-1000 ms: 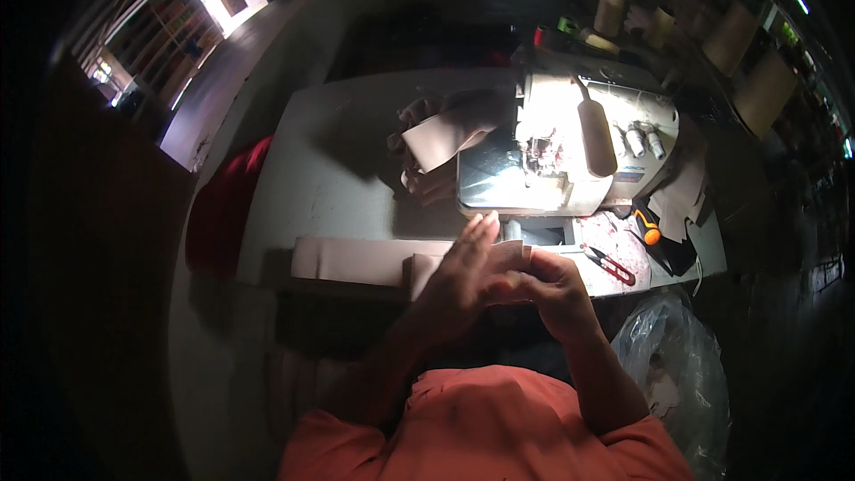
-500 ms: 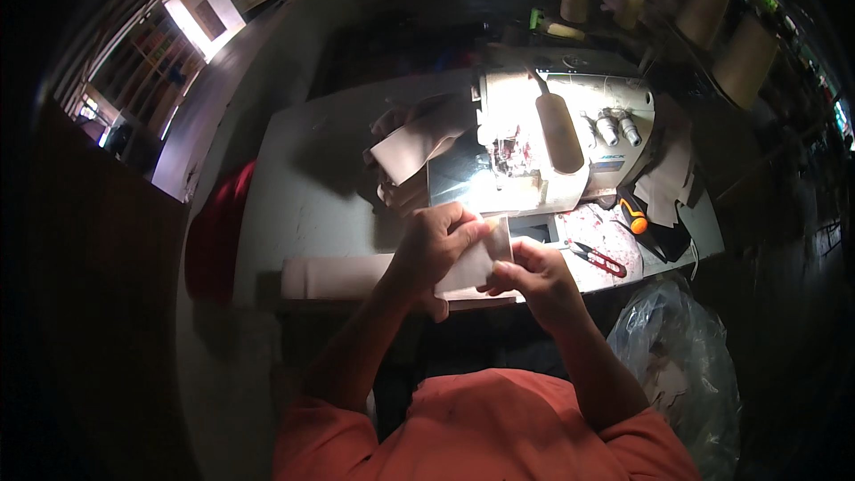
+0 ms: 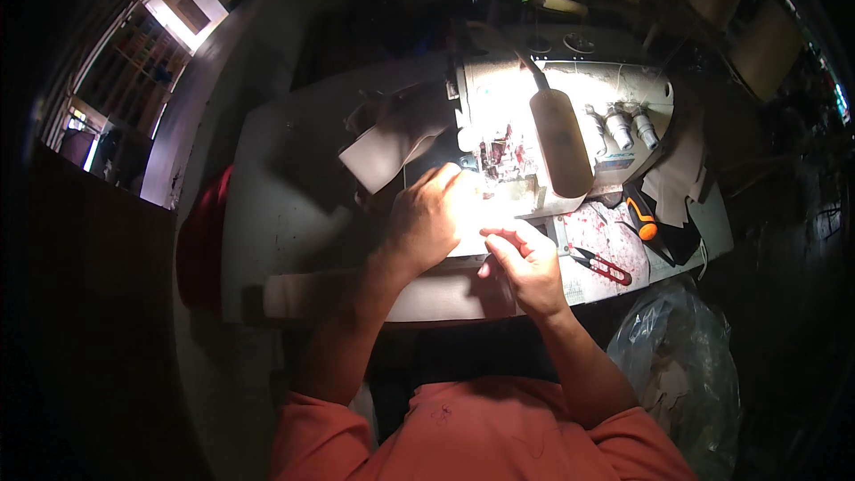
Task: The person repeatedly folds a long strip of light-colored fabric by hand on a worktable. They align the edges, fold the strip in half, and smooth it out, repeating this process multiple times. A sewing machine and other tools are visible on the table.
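Under the lamp's glare, a pale cloth piece (image 3: 469, 239) lies at the front of a white sewing machine (image 3: 614, 93), its edges mostly washed out. My left hand (image 3: 430, 221) is closed at the cloth's left side, back of the hand up and fingertips partly lost in the light. Thumb and forefinger of my right hand (image 3: 527, 265) pinch together at the near right of the cloth. Along the table's front edge, below both hands, stretches a long pale cloth strip (image 3: 445, 296).
Folded pale cloth (image 3: 378, 156) rests left of the machine. A lamp head (image 3: 563, 142) hangs before it. Red-handled thread snips (image 3: 606, 267) and an orange-and-black tool (image 3: 643, 218) lie to the right. A clear plastic bag (image 3: 672, 347) hangs beside the table's right front.
Both hands have moved the cloth piece away from my body to the machine's front, into the bright light. The view has shifted slightly.
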`<action>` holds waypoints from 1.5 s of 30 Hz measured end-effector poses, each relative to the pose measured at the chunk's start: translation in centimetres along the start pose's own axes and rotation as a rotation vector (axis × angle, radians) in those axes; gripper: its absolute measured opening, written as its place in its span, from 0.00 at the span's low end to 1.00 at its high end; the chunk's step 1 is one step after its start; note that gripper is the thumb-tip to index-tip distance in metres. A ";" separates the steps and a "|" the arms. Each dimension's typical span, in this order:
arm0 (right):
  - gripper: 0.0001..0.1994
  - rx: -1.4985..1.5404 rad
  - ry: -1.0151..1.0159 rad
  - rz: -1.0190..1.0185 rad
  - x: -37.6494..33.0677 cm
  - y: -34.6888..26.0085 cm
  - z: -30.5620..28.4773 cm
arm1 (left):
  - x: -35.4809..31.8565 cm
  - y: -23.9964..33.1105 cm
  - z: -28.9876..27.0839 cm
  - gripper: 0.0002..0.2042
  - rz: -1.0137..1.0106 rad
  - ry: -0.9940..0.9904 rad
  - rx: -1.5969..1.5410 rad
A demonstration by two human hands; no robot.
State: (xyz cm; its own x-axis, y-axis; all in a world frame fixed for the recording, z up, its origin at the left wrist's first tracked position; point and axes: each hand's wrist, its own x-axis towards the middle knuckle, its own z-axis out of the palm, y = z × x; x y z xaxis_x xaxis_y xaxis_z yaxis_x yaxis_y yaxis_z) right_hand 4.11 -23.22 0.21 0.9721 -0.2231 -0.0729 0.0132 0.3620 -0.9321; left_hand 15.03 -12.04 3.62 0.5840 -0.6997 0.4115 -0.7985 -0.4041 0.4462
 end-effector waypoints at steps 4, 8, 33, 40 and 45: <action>0.10 -0.022 -0.002 0.011 0.6 -0.7 0.1 | 0.5 -0.6 -0.2 0.07 0.074 -0.007 0.032; 0.11 -0.030 0.008 -0.022 0.9 0.4 -0.1 | -1.2 0.9 0.6 0.08 0.175 0.161 0.069; 0.04 -0.905 -0.003 -0.366 -3.0 -0.3 -2.9 | -8.0 3.5 2.2 0.15 -0.075 0.059 -0.232; 0.08 -0.793 0.124 -0.293 -4.8 -0.9 -3.4 | -8.6 2.6 3.8 0.06 -0.011 0.078 -0.264; 0.12 -0.788 -0.067 -0.197 -4.3 -2.3 -2.1 | -8.4 3.1 3.0 0.08 0.061 0.066 -0.256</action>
State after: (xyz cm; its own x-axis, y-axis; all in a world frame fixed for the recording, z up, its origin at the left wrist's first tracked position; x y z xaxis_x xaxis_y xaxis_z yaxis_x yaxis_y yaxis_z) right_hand -0.55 -25.00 1.96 0.9814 -0.1523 0.1168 0.0412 -0.4270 -0.9033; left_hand 7.26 -9.19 -0.86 0.5513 -0.6746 0.4909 -0.7744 -0.1948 0.6020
